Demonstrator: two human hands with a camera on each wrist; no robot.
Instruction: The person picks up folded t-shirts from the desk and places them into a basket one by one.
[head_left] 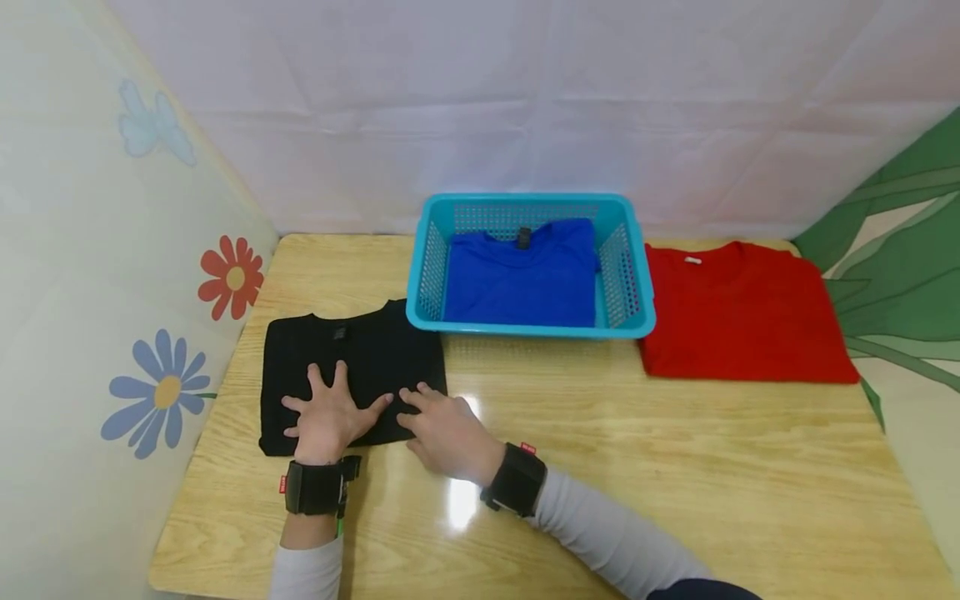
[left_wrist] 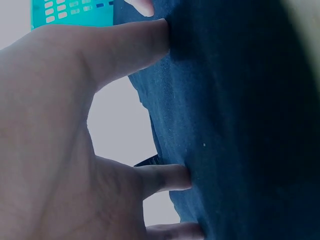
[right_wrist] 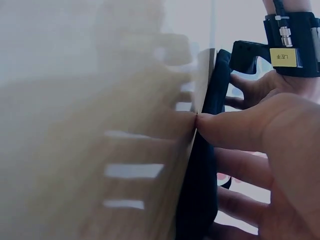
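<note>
A folded black T-shirt (head_left: pixel 375 358) lies on the left side of the table, its collar toward the back. My left hand (head_left: pixel 327 417) rests on it with fingers spread, and the left wrist view shows the thumb (left_wrist: pixel 135 47) and fingertips pressing the cloth. At the shirt's front right edge is my right hand (head_left: pixel 452 433), its fingertips on the fabric. In the right wrist view its thumb (right_wrist: pixel 230 127) touches the tabletop right beside the shirt's edge, while the other fingers lie over the cloth.
A turquoise basket (head_left: pixel 532 332) at the back middle holds a folded blue T-shirt (head_left: pixel 525 283) and overlaps the black shirt's back right corner in the head view. A folded red T-shirt (head_left: pixel 742 317) lies right of the basket. Painted walls (head_left: pixel 60 333) flank the wooden table (head_left: pixel 675 467).
</note>
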